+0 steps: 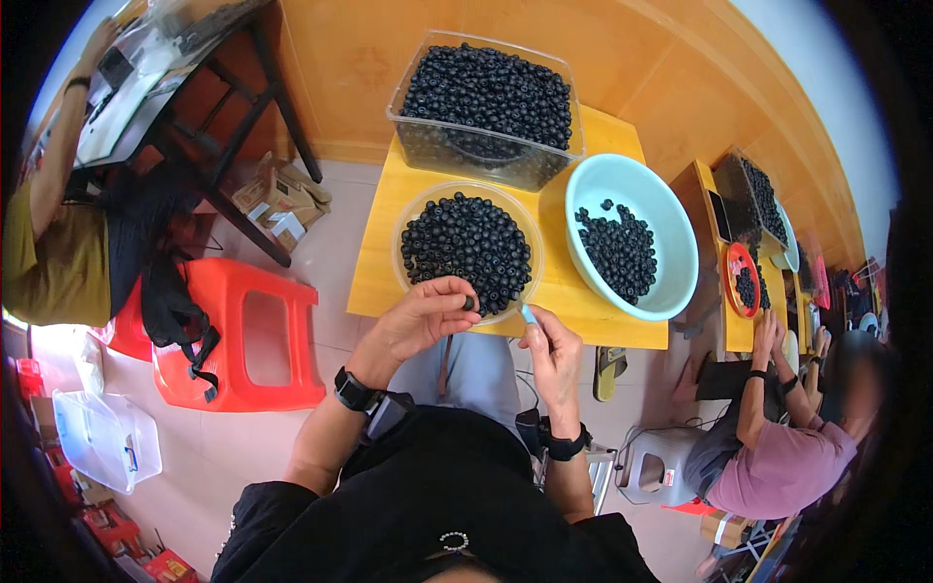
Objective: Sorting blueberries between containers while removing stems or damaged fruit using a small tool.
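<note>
The left hand [423, 313] pinches 1 small black bead [469, 303] between thumb and finger, at the near edge of the round clear bowl [413, 216]. The bead sits up at the fingertips, likely so the other hand can reach it. The right hand [549, 348] is closed around a thin pale blue tool [527, 313], and its tip points toward the bead.

There are 3 holders on the yellow table [374, 282]. The clear bowl is in the middle, heaped with black beads, close to both hands for easy picking. A clear box [418, 146] full of beads stands on the far side. A pale blue basin [671, 291] on the right is partly filled.

I count 1 red stool [243, 389] on the left. 2 other people sit nearby, 1 far left and 1 on the right at another table.
</note>
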The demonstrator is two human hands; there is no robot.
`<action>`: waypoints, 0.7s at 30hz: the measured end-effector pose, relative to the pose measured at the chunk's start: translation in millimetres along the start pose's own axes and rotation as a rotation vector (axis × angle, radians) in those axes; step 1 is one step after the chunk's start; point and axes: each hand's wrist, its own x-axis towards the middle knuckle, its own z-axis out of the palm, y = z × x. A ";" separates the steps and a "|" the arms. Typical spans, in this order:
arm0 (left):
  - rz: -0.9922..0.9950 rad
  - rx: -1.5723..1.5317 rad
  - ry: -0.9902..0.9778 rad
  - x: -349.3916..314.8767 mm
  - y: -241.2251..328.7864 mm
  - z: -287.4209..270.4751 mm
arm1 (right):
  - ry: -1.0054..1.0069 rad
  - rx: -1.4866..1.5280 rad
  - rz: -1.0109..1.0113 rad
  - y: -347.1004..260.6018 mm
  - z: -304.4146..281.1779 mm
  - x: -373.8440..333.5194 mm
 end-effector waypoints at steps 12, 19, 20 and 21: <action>0.043 -0.183 -0.032 -5.4 -13.8 -2.2 | -0.128 -0.224 -0.223 -28.3 11.8 -1.5; 0.042 -0.146 -0.039 -7.1 -14.4 -0.6 | -0.140 -0.300 -0.228 -31.9 11.2 -0.9; 0.042 -0.146 -0.038 -7.2 -14.7 -0.9 | -0.140 -0.299 -0.227 -31.0 11.1 -1.1; 0.036 -0.149 -0.045 -7.1 -14.9 -1.2 | -0.132 -0.303 -0.249 -29.5 11.0 -1.0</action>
